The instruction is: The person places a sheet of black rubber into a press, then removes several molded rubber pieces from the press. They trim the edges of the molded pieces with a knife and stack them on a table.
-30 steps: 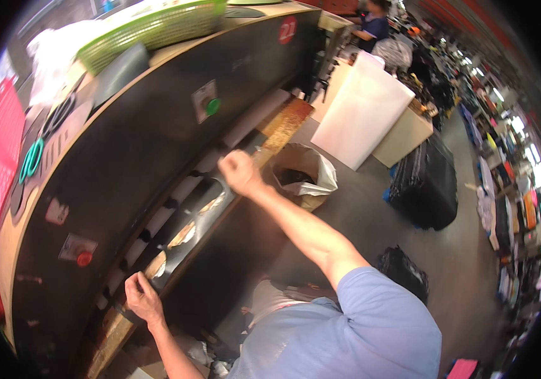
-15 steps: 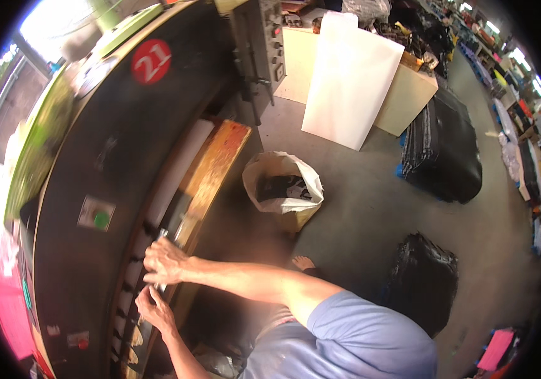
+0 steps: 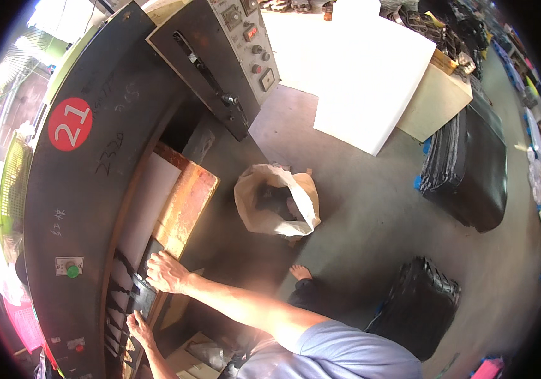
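Note:
My right hand (image 3: 168, 272) lies with curled fingers at the edge of a narrow black sheet (image 3: 151, 251) on the machine's bed. Beside its fingers is a small shiny, metallic-looking piece (image 3: 143, 292). Nearer my body, my left hand (image 3: 141, 330) has its fingers drawn together by the bed's edge. What either hand grips is hidden. Several dark strips (image 3: 119, 282) lie across the white bed surface (image 3: 149, 196) to the left of my hands. A worn wooden board (image 3: 187, 205) runs along the front of the bed, beyond my right hand.
The large black machine (image 3: 93, 189) fills the left side, with a green button (image 3: 72, 271) and a control box (image 3: 251, 50). An open pale sack (image 3: 251, 218) stands on the floor. White sheets (image 3: 371, 82) lean behind it. Black stacks (image 3: 466, 170) lie to the right.
The view has swung, bringing more of the control box into sight. My hands have moved apart along the bed, and more of the black sheet and the shiny piece shows between them.

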`<action>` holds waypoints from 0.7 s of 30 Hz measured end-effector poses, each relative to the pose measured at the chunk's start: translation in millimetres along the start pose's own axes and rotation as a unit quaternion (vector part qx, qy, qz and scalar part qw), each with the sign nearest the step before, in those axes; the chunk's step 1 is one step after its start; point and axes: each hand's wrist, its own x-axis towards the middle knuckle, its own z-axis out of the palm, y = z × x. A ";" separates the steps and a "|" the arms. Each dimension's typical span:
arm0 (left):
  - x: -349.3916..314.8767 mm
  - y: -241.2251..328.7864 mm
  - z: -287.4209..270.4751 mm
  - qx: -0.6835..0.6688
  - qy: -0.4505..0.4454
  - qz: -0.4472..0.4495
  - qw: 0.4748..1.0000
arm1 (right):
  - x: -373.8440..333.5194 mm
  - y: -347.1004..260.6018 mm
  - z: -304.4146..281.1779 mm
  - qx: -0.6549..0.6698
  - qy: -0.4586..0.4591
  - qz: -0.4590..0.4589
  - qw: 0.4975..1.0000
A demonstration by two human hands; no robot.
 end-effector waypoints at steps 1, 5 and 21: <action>-1.4 0.0 -1.1 -0.004 -0.011 -0.008 1.000 | -0.4 0.0 -0.4 0.003 -0.002 0.000 1.000; -6.6 13.1 -5.5 -0.005 -0.020 -0.005 1.000 | -2.3 0.5 -5.9 -0.008 0.026 -0.006 1.000; -66.4 102.7 -33.6 -0.065 0.036 0.108 0.991 | 71.2 -129.3 22.9 0.147 -0.033 0.065 0.986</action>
